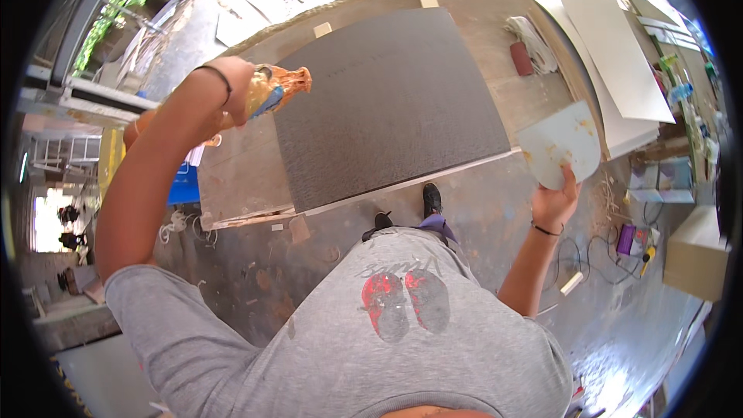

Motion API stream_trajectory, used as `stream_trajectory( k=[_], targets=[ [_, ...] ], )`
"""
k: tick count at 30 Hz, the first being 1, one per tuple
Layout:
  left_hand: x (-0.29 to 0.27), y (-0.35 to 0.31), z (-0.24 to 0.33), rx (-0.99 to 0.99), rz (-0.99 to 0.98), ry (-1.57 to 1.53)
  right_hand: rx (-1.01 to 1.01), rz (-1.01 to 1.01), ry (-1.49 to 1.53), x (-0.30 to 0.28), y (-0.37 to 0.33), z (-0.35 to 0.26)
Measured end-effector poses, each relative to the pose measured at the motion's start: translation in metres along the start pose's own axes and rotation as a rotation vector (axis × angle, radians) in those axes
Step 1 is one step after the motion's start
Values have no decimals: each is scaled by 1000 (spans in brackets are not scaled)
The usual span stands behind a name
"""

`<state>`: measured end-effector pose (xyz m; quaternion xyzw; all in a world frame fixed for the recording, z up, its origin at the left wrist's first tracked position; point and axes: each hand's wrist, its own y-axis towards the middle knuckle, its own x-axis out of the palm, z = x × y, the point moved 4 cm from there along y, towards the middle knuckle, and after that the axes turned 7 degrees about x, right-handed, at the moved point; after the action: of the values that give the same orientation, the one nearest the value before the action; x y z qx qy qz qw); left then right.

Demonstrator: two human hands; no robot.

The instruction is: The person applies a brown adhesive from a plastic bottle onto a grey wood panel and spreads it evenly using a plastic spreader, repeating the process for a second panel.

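Note:
My left hand (pixel 234 89) is raised over the left part of the table, closed round a bottle (pixel 288 91) crusted with orange-yellow, glue-like residue. The bottle lies tilted with its mouth toward the right, above the left edge of a dark grey, textured board (pixel 387 101). That board rests flat on the table, and nothing touches it from my hands. Low at the right, my right hand (pixel 554 200) grips a thin, pale spreader sheet (pixel 563 143) by its near edge. Yellowish smears mark the sheet, which has a rounded corner and hangs by the table's right end.
Under the board is a wooden table (pixel 240 186). A coiled white cord (pixel 542 50) and a dark red roll (pixel 521 59) lie at its right. White panels (pixel 611 46) lean beyond them. A cardboard box (pixel 696 255), a purple object (pixel 625 239) and cables lie on the right floor.

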<state>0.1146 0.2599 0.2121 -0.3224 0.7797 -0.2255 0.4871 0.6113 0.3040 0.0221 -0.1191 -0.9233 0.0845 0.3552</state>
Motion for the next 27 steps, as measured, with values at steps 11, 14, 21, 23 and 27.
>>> stream_trajectory(
  k=[11, 14, 21, 23, 27],
  targets=[
    [-41, 12, 28, -167, -180, 214, 55, 8, -11, -10, 57, -8],
    [-42, 14, 33, -158, -180, 248, 66, -26, -19, -3, 67, -14],
    [-64, 9, 49, -197, -128, 278, 92, -79, 51, -7, 93, -16],
    [-71, 6, 52, -185, -111, 277, 73, -69, 37, -4, 96, -16],
    [-83, 9, 62, -141, -82, 288, 70, -91, 24, -7, 100, -19]
  ],
)
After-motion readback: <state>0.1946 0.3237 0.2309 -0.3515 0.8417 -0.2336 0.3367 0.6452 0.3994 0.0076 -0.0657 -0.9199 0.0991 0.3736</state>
